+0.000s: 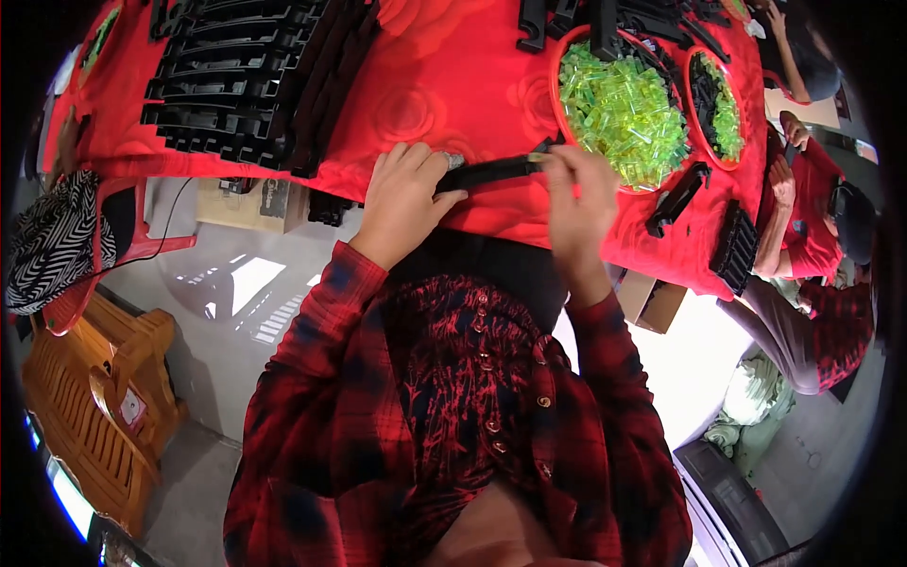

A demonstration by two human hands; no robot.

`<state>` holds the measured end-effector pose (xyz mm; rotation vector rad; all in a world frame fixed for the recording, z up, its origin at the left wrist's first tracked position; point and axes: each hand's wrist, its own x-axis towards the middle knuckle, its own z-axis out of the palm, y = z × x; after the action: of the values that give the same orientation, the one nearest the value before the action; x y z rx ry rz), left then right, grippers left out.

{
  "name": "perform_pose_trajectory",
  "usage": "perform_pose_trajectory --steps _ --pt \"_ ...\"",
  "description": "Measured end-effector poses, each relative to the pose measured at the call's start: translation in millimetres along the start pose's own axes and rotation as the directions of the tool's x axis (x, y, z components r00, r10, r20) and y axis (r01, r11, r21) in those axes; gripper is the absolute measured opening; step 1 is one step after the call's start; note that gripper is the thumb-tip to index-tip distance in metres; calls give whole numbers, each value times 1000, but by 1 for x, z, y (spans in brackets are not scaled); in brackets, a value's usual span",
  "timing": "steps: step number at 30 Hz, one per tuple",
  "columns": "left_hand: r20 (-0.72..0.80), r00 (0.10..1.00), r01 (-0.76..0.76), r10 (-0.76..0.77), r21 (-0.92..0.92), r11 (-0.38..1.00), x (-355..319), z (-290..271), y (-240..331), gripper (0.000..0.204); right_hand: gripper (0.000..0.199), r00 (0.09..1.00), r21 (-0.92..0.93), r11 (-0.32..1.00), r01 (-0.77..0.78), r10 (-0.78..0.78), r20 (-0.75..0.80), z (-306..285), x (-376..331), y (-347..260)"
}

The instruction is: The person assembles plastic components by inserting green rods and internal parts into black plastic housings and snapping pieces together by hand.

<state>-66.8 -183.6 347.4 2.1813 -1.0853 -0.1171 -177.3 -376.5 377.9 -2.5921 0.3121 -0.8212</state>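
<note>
A long black plastic part (491, 173) lies across the front edge of the red-covered table. Its left end is gripped by my left hand (402, 194), whose fingers wrap round it. At its other end is my right hand (581, 203), blurred by motion, with thumb and fingers pinched by the tip; a small yellowish piece seems to show there. Just beyond that hand stands a red basin (557, 99) heaped with small clear yellow-green plastic pieces (624, 118). A loose black part (678, 200) rests on the cloth to the right.
Stacked black plastic parts (231, 80) fill the table's far left. A smaller red basin (727, 163) holds black and green pieces. More black parts (732, 248) lie at the right edge. A co-worker in red (817, 203) sits at right; a wooden bench (94, 397) stands at left.
</note>
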Motion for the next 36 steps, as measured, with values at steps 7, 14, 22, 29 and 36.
perform_pose_trajectory --steps 7,14,22,29,36 --pt "-18 1000 1 -2 -46 999 -7 -8 7 37 12 768 531 645 -550 640 18 -29 8 52" --pt "-22 1000 -17 16 -67 998 -11 -12 18 34 22 995 -188 982 8 -27 -97 -30 11 86" --pt "-22 999 -28 26 -118 993 -23 -14 20 37 25 985 -200 977 -72 37 -171 -20 7 71" --pt "-62 998 -39 27 -192 981 -27 -16 25 35 24 986 102 983 -152 158 -50 -41 -8 22" --pt "-20 998 -69 66 -239 969 -37 -15 38 37 39 809 344 739 -579 471 351 -54 -46 -8"
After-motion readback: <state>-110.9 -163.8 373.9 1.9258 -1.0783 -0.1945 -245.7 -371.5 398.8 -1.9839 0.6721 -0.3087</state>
